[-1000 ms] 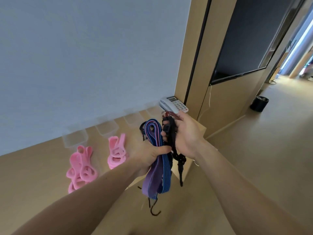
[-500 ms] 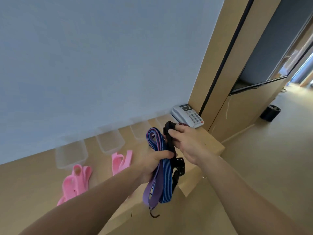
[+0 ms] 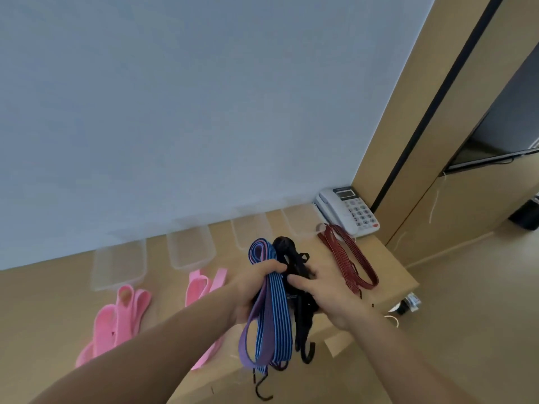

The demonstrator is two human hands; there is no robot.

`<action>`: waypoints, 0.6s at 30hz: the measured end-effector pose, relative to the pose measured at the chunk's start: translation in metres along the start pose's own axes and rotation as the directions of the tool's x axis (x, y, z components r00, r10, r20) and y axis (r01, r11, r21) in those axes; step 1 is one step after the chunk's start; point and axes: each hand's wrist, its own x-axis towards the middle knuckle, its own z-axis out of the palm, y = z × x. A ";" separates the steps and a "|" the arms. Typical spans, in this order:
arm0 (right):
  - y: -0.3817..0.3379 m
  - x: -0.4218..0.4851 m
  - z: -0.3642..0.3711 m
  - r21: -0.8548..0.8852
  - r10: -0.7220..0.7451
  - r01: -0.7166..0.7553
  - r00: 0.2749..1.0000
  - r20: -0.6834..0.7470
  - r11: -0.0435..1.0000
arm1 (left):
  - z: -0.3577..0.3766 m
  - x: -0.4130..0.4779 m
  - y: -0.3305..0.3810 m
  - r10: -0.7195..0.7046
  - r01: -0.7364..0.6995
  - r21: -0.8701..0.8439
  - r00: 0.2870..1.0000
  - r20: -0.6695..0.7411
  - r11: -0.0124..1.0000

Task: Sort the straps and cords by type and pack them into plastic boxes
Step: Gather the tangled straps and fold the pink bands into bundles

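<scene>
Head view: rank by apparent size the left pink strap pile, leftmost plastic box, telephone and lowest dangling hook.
1. left pink strap pile, nearer the camera.
2. leftmost plastic box and telephone: alike, unranked.
3. lowest dangling hook.

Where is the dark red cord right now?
Head view, right side: the dark red cord lies on the wooden counter, just in front of the white telephone.
</scene>
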 end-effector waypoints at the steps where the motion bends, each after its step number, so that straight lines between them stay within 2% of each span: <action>1: 0.006 0.007 -0.004 0.013 0.004 -0.003 1.000 -0.023 1.000 | 0.001 0.004 -0.002 0.004 -0.004 0.004 1.000 -0.029 1.000; 4: 0.020 0.032 -0.020 -0.078 -0.040 0.033 0.995 -0.091 0.996 | 0.010 0.018 -0.008 0.062 -0.060 0.013 0.975 -0.213 0.998; 7: 0.027 0.059 -0.037 -0.211 -0.101 0.080 0.991 -0.092 0.974 | 0.015 0.032 -0.007 0.133 -0.139 0.019 0.884 -0.449 0.990; 9: 0.033 0.076 -0.042 -0.279 -0.138 0.112 0.988 -0.073 0.954 | 0.017 0.040 -0.003 0.154 -0.173 0.017 0.822 -0.548 0.985; 14: 0.065 0.112 -0.039 -0.339 -0.093 0.117 0.992 0.085 0.934 | 0.028 0.046 0.004 0.136 -0.222 -0.061 0.768 -0.626 0.973; 18: 0.088 0.119 -0.035 -0.446 -0.088 0.128 0.990 0.110 0.886 | 0.034 0.047 0.002 0.127 -0.230 -0.091 0.781 -0.612 0.969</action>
